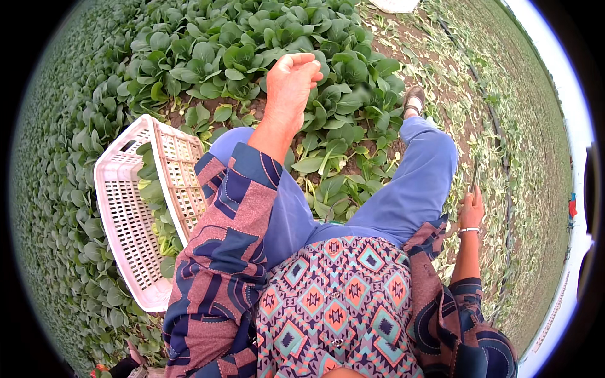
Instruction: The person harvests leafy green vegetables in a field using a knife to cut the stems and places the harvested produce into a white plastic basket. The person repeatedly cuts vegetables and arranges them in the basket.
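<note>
My left hand (293,78) is raised over a bed of leafy green plants (231,56) that look like bok choy, its fingers loosely bent and nothing visible between them. Out to the right side, my right hand (470,208) grips a thin, blade-like tool (474,175) pointing away from me. At my left knee a white plastic crate (134,212) stands tilted, with cut leafy greens (156,191) lying inside along one wall. Between my legs more plants (333,189) stand on brown soil, some with yellowed leaves.
Ground strewn with wilted leaves (439,71) lies to the right, crossed by a dark hose or strip (496,127). Dense rows of plants (61,189) extend to the left. A pale object (394,4) rests at the top edge. Part of another person (127,364) shows at bottom left.
</note>
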Tool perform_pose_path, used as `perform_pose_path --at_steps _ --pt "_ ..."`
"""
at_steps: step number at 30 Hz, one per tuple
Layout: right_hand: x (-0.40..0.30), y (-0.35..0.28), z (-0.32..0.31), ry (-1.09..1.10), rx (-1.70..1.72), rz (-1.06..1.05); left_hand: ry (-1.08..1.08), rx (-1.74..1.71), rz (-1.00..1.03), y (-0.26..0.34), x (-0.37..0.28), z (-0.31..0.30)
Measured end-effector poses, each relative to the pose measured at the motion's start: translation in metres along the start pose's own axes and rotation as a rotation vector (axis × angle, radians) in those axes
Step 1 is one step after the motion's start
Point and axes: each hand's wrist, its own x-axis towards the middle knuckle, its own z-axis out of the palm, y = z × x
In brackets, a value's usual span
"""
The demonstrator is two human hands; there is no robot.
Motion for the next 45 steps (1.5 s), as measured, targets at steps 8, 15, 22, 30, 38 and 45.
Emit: perform_pose_path --at_steps 8,15,22,30,38,45 --pt "0.08 0.052 0.04 -0.117 0.141 -0.036 -0.002 0.344 -0.052 -0.022 0.006 0.012" --pt "0.096 0.102 0.116 -0.556 -0.107 0.009 -0.098 0.538 -0.222 -0.078 0.009 0.023" --pt "0.087 0.108 0.217 -0.642 0.429 0.124 -0.313 0.667 -0.344 -0.178 0.025 0.068" --pt "0.119 0.092 0.269 -0.554 0.366 0.168 -0.818 0.902 0.095 -0.277 0.066 0.227" --pt "0.126 0.113 0.32 -0.576 0.37 0.159 -1.073 1.408 0.466 -0.389 0.132 0.264" --pt "0.147 0.061 0.304 -0.736 0.617 0.637 -0.998 1.759 0.702 -0.382 0.207 0.183"
